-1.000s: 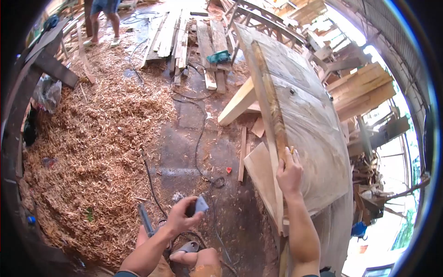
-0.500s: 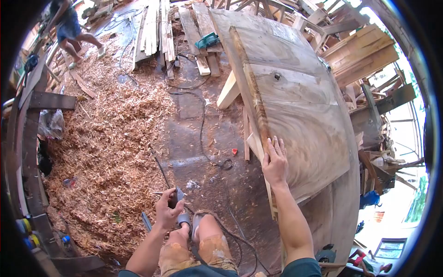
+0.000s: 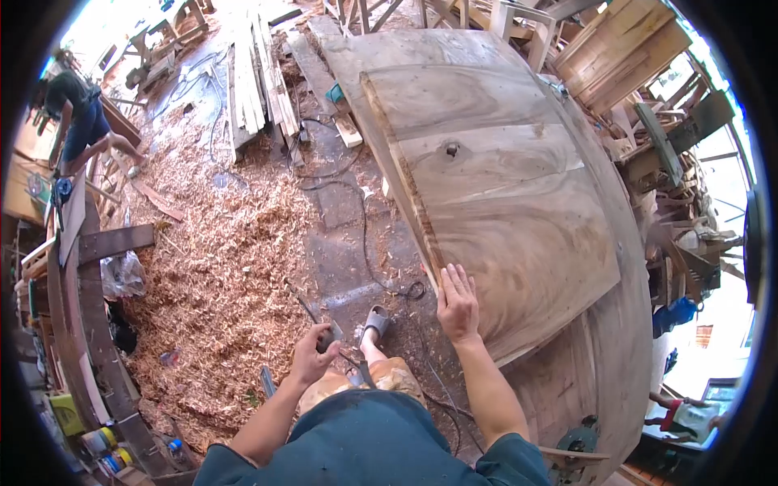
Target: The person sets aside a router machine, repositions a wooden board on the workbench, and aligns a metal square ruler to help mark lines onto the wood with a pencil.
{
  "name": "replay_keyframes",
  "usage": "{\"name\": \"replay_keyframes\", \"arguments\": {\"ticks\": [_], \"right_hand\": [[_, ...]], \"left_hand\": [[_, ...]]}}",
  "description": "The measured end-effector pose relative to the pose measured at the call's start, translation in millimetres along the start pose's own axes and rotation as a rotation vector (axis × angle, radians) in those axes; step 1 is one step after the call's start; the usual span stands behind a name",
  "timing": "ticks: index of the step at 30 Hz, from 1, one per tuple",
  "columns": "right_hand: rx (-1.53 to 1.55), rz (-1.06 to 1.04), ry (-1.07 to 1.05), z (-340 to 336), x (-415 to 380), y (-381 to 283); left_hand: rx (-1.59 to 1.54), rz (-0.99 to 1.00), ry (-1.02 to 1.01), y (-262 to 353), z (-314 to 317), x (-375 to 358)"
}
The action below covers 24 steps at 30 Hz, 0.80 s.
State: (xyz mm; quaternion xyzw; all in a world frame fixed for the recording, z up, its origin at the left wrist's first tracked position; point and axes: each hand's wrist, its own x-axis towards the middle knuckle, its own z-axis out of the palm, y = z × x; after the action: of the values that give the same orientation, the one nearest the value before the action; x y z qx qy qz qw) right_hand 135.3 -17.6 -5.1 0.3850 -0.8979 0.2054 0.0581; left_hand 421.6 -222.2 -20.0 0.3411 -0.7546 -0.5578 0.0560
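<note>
My right hand [image 3: 458, 304] lies flat, fingers spread, on the near left edge of a large wooden slab [image 3: 510, 202] that rests on a wider round wooden top [image 3: 616, 340]. The slab has a dark knot hole near its middle and a rough bark edge on the left. Lower left, my left hand [image 3: 312, 354] grips a small dark grey tool [image 3: 328, 334] above my knee. My foot in a grey sandal [image 3: 375, 321] stands on the concrete floor between both hands.
Black cables [image 3: 362, 235] trail across the floor. A thick bed of wood shavings [image 3: 219, 275] covers the left. Planks [image 3: 255, 73] are stacked at the back, lumber piles at the right. Another person [image 3: 81, 121] bends over at far left.
The view has risen and tilted over the slab. My right hand slid down to the slab's near edge. My left hand kept hold of the tool. The other person moved further left.
</note>
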Motion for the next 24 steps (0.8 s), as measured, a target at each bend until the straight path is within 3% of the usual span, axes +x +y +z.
{"name": "replay_keyframes", "arguments": {"ticks": [2,3,8,9,12,18,20,23,24], "right_hand": [[0.011,0.014,0.029,3,2,3],[0.002,-0.036,0.153,1,8,1],[0.039,0.088,0.115,-4,17,-14],[0.026,0.099,0.112,-5,18,-16],[0.135,0.168,0.190,-7,23,-19],[-0.057,0.654,0.438,-4,-1,-14],[-0.051,0.898,0.663,-10,-15,-20],[-0.124,1.526,0.487,-27,-51,-30],[-0.321,1.307,0.706,2,-88,-15]], "left_hand": [[0.022,0.063,0.012,18,-7,28],[0.031,0.093,0.014,25,-12,45],[0.210,0.146,0.022,72,-32,121],[0.115,0.112,-0.005,96,-37,137],[0.161,0.302,-0.011,116,-52,213],[0.243,0.398,0.080,186,-81,407],[0.266,0.438,0.106,221,-85,462],[0.415,0.402,0.096,240,-78,556],[0.471,0.375,0.091,245,-74,582]]}}
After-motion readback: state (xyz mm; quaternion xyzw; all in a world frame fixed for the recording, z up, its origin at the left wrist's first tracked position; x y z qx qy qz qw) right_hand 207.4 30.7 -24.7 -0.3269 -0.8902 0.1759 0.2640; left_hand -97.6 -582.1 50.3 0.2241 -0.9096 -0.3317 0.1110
